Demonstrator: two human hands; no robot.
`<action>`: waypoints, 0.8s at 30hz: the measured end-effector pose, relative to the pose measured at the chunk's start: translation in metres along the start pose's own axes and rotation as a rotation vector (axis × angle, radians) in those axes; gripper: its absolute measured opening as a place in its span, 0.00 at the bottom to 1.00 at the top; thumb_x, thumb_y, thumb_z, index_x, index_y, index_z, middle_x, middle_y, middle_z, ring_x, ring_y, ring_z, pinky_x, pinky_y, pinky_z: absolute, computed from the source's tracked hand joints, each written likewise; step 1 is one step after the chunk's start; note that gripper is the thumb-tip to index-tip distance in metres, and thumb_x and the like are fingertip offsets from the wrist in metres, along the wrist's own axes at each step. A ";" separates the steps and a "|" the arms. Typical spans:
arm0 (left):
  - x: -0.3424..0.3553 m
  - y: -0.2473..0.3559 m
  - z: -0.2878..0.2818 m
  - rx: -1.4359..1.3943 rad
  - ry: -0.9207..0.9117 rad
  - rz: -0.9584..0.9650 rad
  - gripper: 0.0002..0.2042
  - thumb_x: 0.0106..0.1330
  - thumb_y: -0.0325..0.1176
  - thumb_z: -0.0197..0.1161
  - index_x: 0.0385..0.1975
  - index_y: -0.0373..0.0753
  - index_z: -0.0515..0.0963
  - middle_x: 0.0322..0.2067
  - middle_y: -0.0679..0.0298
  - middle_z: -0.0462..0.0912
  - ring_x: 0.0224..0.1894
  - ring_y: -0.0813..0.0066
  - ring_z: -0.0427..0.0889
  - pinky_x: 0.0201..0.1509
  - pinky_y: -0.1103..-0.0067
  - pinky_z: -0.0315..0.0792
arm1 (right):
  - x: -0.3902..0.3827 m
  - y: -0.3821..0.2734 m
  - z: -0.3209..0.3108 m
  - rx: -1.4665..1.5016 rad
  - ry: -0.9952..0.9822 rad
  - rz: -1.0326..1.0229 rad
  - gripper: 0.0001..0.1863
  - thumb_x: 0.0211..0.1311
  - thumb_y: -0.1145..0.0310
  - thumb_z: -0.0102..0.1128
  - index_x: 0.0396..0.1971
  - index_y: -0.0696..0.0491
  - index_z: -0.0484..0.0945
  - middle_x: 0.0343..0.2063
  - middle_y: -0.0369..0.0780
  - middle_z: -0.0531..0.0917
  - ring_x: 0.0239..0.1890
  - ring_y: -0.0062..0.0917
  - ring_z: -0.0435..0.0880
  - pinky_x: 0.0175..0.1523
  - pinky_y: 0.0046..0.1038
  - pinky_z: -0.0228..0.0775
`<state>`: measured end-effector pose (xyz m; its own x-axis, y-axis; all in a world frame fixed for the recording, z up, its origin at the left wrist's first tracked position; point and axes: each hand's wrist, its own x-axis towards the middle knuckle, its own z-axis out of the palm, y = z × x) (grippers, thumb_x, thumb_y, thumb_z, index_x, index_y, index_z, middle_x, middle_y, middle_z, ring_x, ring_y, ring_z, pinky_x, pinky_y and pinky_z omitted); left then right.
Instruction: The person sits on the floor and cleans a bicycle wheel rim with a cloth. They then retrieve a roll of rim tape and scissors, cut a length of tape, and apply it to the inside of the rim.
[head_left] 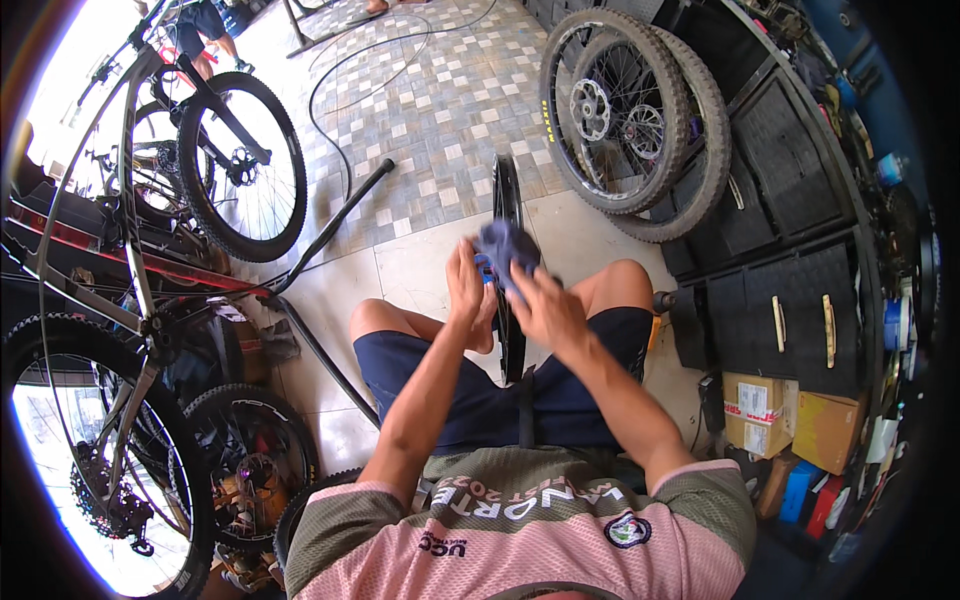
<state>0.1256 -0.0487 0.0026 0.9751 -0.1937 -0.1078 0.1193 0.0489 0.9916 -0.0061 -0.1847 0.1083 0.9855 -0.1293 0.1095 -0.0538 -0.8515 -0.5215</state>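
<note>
A bare black wheel rim [511,352] stands upright between my knees, seen nearly edge-on. Over its middle is a bunched dark blue cloth [508,246], smeared by motion. My right hand [546,306] grips the cloth from the right, fingers pressed into it. At the cloth's left side, my left hand [464,283] is closed with fingers together; what they hold is hidden. A small bright blue part [486,268] shows between the hands, too blurred to name.
Two tyred wheels [622,120] lean on black cabinets [785,330] at right, above cardboard boxes [758,415]. A bicycle [140,230] stands at left. A black hose [335,222] crosses the tiled floor [425,110]. Another person [200,35] is at the far left.
</note>
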 end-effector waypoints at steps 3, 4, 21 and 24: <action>0.068 0.022 0.024 -0.088 -0.060 -0.111 0.36 0.83 0.64 0.43 0.67 0.34 0.77 0.66 0.52 0.80 0.66 0.60 0.81 0.65 0.66 0.73 | -0.072 -0.019 0.010 0.046 -0.144 0.035 0.24 0.72 0.55 0.64 0.64 0.47 0.81 0.43 0.45 0.84 0.35 0.46 0.89 0.37 0.46 0.84; 0.087 0.025 0.026 -0.055 -0.046 -0.128 0.39 0.82 0.67 0.40 0.66 0.34 0.77 0.59 0.53 0.85 0.57 0.64 0.84 0.63 0.70 0.73 | -0.087 -0.023 0.015 0.083 -0.203 0.015 0.22 0.72 0.54 0.63 0.62 0.45 0.82 0.40 0.45 0.83 0.35 0.47 0.89 0.36 0.47 0.83; -0.031 -0.010 0.001 0.224 -0.308 0.133 0.22 0.83 0.41 0.45 0.57 0.30 0.80 0.50 0.56 0.88 0.50 0.66 0.85 0.60 0.71 0.76 | 0.105 0.038 -0.013 0.123 -0.071 0.042 0.25 0.62 0.45 0.72 0.47 0.51 0.86 0.40 0.49 0.90 0.46 0.49 0.89 0.50 0.46 0.80; -0.077 0.003 0.001 -0.033 -0.324 -0.176 0.25 0.86 0.48 0.45 0.58 0.30 0.80 0.48 0.60 0.87 0.49 0.73 0.82 0.58 0.74 0.75 | 0.166 0.052 -0.006 0.037 -0.019 0.137 0.26 0.64 0.44 0.69 0.50 0.50 0.85 0.44 0.50 0.90 0.48 0.50 0.89 0.51 0.48 0.80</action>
<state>0.0507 -0.0345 0.0136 0.8300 -0.5018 -0.2436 0.2912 0.0175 0.9565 0.1534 -0.2531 0.1046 0.9723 -0.2328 0.0196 -0.1819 -0.8070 -0.5618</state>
